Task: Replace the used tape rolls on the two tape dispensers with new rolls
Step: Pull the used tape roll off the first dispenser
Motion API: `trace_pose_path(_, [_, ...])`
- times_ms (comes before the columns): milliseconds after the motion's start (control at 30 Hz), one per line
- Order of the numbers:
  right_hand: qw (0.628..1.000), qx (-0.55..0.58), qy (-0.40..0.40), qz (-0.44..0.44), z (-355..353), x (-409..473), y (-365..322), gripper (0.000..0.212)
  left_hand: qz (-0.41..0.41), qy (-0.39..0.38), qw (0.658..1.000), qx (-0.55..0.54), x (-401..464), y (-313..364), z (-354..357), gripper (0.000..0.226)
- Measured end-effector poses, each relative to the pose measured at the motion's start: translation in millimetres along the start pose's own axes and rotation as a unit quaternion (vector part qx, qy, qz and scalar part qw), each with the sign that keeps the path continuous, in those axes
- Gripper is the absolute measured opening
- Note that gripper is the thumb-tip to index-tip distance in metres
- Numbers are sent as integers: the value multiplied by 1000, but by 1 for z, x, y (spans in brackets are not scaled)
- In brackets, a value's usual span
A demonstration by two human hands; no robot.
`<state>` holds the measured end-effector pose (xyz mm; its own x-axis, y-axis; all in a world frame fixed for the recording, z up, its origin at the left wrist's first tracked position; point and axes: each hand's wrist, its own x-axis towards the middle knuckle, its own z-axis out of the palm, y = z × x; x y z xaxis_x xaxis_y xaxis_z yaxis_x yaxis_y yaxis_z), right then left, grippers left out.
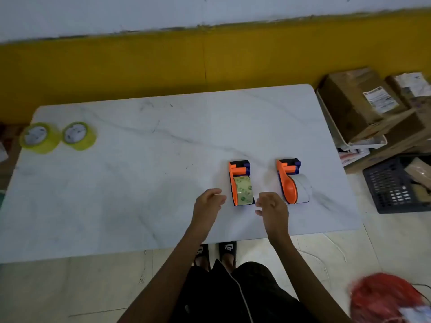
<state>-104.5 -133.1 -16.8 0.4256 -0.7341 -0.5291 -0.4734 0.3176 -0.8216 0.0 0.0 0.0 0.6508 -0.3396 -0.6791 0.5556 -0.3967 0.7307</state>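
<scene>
The two tape dispensers stand side by side near the front edge of the white table (pixel 140 183), right of the middle: the left dispenser (pixel 240 183) carries a thin greenish roll, and the right dispenser (pixel 292 181) carries a pale roll that looks almost used up. The left hand (pixel 208 202) and the right hand (pixel 270 207) hover on both sides of the left dispenser, fingers loosely open and curled, holding nothing and not touching it. The two new yellow-green rolls (pixel 58 137) lie well apart, at the far left corner, and one sits at the very edge. In my judgement, a careless reach could push that roll off, and pulling an old roll with one hand could tip the light dispenser. The sandals (pixel 217 251) under the table show "NIKE". The labels on the cardboard boxes (pixel 363 106) are too small to read.
</scene>
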Motion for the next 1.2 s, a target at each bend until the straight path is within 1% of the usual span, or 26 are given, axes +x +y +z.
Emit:
trace_pose_path(67, [996, -77, 25, -38, 2, 6, 1, 17, -24, -4, 1000, -10, 4, 6, 9, 40])
trace_pose_path(133, [995, -86, 25, -48, 6, 9, 2, 13, -56, -22, 998, -31, 9, 9, 18, 52])
trace_pose_path(200, [995, -84, 21, -50, 9, 13, 1, 12, -83, -34, 995, -39, 17, 10, 27, 57])
trace_pose_path(300, [994, -89, 21, -52, 13, 20, 0, 12, -102, -41, 993, -47, 21, 14, 34, 52])
trace_pose_path(433, [993, -81, 64, -58, 15, 21, -2, 14, -108, -30, 992, -61, 22, 23, 36, 38])
trace_pose_path(533, [993, -69, 77, -65, 15, 19, -4, 14, -112, -32, 990, -83, 21, 35, 36, 26])
trace_pose_path(733, [991, -91, 39, -86, 14, 19, -5, 18, -99, -38, 990, -91, 22, 58, 38, 24])
trace_pose_path(900, [989, -90, 25, -111, 15, 19, -13, 19, -86, -38, 992, -85, 23, 71, 35, 21])
trace_pose_path(1067, [991, -77, 15, -113, 16, 21, -22, 20, -93, -45, 991, -82, 25, 80, 33, 20])
trace_pose_path(1200, [989, -88, -16, -119, 17, 23, -26, 11, -88, -45, 993, -70, 27, 79, 34, 20])
